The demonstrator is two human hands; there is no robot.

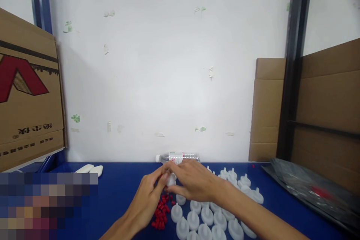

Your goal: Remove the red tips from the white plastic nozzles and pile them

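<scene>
My left hand [144, 197] and my right hand [194, 180] meet above the table. Between their fingers is a white plastic nozzle cap [171, 180], partly covered by them. My right thumb and forefinger curl round it, while the left fingertips press against its left side. Whether a small red piece is also pinched there is hidden. Below the hands lies a loose pile of small red caps [159, 215]. Many more white nozzle caps [207, 215] with upright spouts spread to the right, some of them behind my right forearm.
A clear plastic bottle [191, 156] lies against the white wall. Two white rounded pieces [96, 171] rest at the left of the blue table [118, 187]. Cardboard boxes [30, 93] stand at both sides. Dark plastic bags [306, 187] lie at the right.
</scene>
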